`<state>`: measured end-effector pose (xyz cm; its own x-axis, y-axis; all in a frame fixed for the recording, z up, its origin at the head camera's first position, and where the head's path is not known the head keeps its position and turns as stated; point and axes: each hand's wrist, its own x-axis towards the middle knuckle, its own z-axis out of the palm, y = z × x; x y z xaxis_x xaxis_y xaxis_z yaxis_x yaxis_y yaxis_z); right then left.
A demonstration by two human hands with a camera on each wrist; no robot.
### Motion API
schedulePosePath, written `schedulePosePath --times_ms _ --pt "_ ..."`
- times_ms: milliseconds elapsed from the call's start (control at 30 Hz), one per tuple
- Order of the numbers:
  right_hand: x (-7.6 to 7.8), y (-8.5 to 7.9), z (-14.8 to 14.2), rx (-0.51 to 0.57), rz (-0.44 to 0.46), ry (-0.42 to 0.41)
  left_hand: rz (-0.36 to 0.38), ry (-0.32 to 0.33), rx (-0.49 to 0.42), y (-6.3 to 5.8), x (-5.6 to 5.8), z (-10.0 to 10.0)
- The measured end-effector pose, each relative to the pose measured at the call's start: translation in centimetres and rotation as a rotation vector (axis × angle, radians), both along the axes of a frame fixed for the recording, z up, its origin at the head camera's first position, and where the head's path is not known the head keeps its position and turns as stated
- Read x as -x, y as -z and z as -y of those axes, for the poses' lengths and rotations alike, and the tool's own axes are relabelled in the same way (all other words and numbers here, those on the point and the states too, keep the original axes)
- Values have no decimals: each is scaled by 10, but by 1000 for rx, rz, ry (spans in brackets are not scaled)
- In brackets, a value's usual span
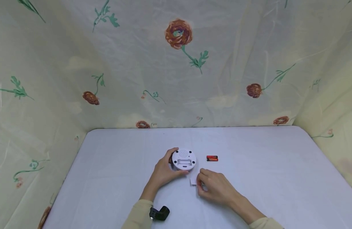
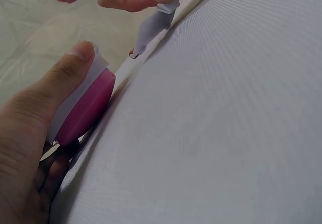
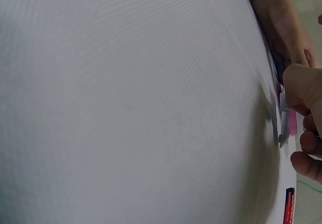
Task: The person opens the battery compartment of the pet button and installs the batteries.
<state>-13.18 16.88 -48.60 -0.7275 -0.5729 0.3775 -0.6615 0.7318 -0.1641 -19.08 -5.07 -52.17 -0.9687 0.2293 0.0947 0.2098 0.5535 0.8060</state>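
My left hand grips a round electronic device by its edge, thumb at the near side and fingers at the far side. Its white underside faces up, showing small dark feet, a cluster of speaker holes and an uncovered battery compartment. The left wrist view shows the device's pink body below that white face. Just right of it, my right hand pinches a small flat white piece between thumb and fingers. The same white piece appears edge-on in the right wrist view; its exact kind is unclear.
Two red and black batteries lie side by side on the white tabletop, right of the device. A black wrist camera sits at the left sleeve. Floral curtains enclose the table's back and sides.
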Motion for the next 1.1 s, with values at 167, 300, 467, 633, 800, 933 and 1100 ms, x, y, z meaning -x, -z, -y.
schedulePosePath --times_ms 167,300,467,633,800,933,1100 --pt "-1 3 1 -12 13 -1 4 -5 -9 1 0 0" --pt "0 5 2 -20 23 -5 0 -3 -16 1 0 1" --pt "0 4 1 -22 56 -7 7 -2 -15 1 1 1" --pt "0 1 0 -11 133 -9 12 -5 -18 0 1 2" --pt "1 1 -2 10 190 -11 10 -7 -21 0 2 1" --pt "2 2 -4 61 236 -16 14 -10 -20 -1 1 1" --pt "7 3 -9 175 339 48 31 -10 -17 -2 0 0"
